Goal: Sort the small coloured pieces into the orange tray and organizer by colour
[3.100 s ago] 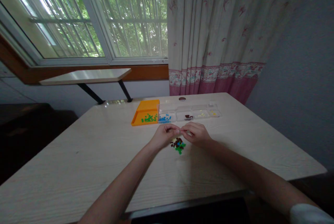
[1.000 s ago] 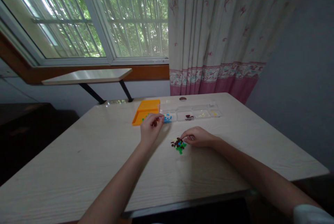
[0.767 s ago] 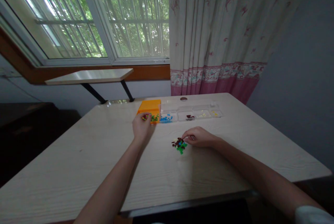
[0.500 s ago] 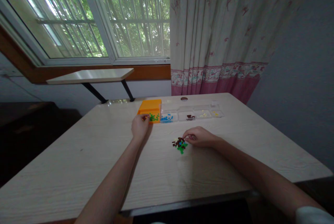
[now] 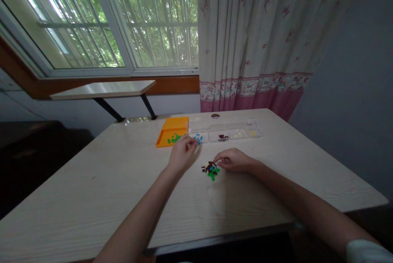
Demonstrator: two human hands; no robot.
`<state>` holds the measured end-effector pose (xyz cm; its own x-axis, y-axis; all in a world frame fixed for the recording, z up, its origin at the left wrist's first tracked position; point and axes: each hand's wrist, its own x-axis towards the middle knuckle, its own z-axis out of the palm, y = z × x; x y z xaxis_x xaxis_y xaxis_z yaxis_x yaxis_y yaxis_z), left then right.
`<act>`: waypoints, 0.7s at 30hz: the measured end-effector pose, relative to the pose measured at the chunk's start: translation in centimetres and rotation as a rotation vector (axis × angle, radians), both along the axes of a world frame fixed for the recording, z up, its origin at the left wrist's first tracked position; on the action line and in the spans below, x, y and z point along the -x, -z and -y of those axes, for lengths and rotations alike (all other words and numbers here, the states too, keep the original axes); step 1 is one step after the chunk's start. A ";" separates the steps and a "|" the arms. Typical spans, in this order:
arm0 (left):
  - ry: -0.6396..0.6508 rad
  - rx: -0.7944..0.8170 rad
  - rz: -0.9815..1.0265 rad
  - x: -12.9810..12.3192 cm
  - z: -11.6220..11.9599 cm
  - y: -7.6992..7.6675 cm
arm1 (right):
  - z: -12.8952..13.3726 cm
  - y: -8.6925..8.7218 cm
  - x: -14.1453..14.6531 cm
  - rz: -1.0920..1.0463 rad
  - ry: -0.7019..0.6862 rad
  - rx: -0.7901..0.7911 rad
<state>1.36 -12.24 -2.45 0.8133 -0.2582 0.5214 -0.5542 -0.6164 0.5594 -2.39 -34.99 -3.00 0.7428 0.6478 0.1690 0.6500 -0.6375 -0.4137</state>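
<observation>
A small cluster of brown, green, blue and cream pieces (image 5: pixel 210 169) lies on the wooden table. At its right edge my right hand (image 5: pixel 233 160) is closed in a pinch, the fingertips touching or nearly touching the cluster. My left hand (image 5: pixel 183 151) is over the table in front of the trays, its fingers pinched; anything between them is too small to make out. Behind it an orange tray (image 5: pixel 176 123) contains green pieces (image 5: pixel 174 138). Blue pieces (image 5: pixel 198 138) lie in the clear compartment tray (image 5: pixel 215 128), just beyond my left fingertips.
The clear tray also has brown pieces (image 5: pixel 223 137), cream pieces (image 5: pixel 238 133) and yellow pieces (image 5: pixel 252 133). A brown oval spot (image 5: pixel 215 115) is near the table's back edge. A raised shelf (image 5: pixel 104 88) stands at the back left, below the window.
My left hand has moved right, from the green pieces in the orange tray to near the blue ones. My right hand remains beside the cluster. The view has shifted slightly.
</observation>
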 end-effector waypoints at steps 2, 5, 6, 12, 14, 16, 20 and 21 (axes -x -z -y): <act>0.135 -0.062 -0.042 0.9 1.0 0.1 | 0.0 0.0 0.0 -0.008 -0.004 0.014; 0.285 -0.164 -0.120 1.7 1.8 0.5 | -0.2 0.0 0.1 -0.010 0.016 0.034; 0.313 -0.191 -0.147 1.8 1.9 0.7 | -0.3 0.0 0.1 -0.007 0.025 0.037; 0.364 -0.273 -0.194 1.8 2.0 1.1 | -0.6 0.3 0.0 0.008 0.073 0.021; 0.369 -0.287 -0.193 1.9 2.0 1.0 | -0.6 0.4 -0.1 0.002 0.081 0.002; 0.373 -0.293 -0.195 1.9 2.0 0.9 | -0.6 0.6 -0.1 -0.011 0.088 -0.031; 0.389 -0.285 -0.186 2.1 2.1 0.6 | -0.5 1.0 -0.4 -0.088 0.113 -0.141; 0.394 -0.277 -0.182 2.1 2.1 0.6 | -0.5 1.1 -0.5 -0.115 0.120 -0.176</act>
